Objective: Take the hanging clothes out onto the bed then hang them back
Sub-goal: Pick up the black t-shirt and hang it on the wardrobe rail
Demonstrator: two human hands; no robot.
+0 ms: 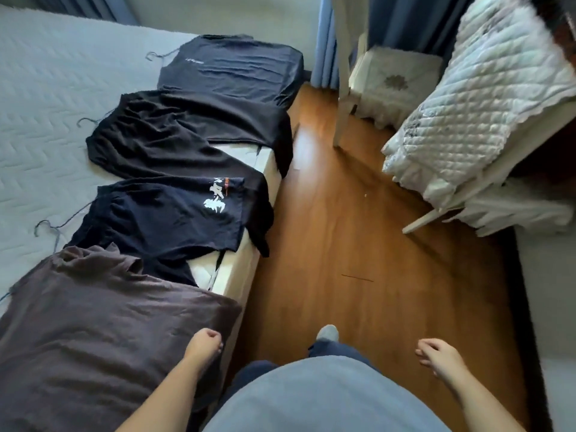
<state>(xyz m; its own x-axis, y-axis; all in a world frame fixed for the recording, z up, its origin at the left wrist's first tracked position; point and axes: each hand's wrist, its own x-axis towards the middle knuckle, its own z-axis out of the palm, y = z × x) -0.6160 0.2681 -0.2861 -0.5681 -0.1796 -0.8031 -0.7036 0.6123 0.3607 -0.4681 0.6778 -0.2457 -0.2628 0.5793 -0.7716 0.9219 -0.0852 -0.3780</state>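
Observation:
Several dark shirts on wire hangers lie in a row along the edge of the bed (46, 104). Farthest is a navy shirt (230, 70), then a black shirt (174, 135), then a navy shirt with a white print (168, 216). Nearest lies a brown shirt (93, 322), draped over the bed's edge. My left hand (204, 342) is loosely curled at the brown shirt's lower corner, touching or just beside the cloth and holding nothing. Over the floor at the lower right, my right hand (436, 357) is empty with its fingers apart.
A wooden floor (343, 229) runs between the bed and a white chair (383, 79) with a cushion. At the right a quilted white cover (486, 104) lies over furniture. Blue curtains (405, 17) hang at the back. My socked foot (327, 333) stands on the floor.

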